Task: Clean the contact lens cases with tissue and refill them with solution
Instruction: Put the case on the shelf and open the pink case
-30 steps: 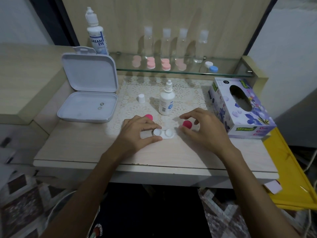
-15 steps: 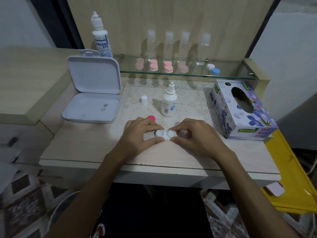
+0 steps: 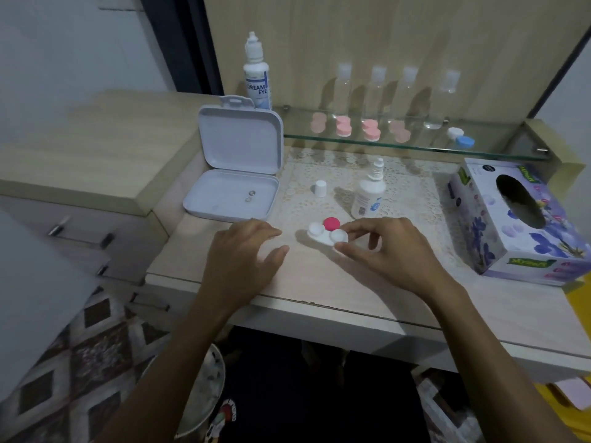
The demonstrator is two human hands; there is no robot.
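"DREAM EYE" can be read on the tall bottle [image 3: 256,78] at upper centre. The white contact lens case [image 3: 327,235], at mid-frame on the worktop [image 3: 307,276], is pinched at its right end by the right hand [image 3: 388,251]. The left hand [image 3: 244,254] is rested flat, fingers relaxed, holding nothing.

Left hand [image 3: 246,251] has released the lens case [image 3: 327,235].

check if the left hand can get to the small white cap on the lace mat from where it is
Probably yes: the left hand lies open on the desk, and nothing stands between it and the white cap.
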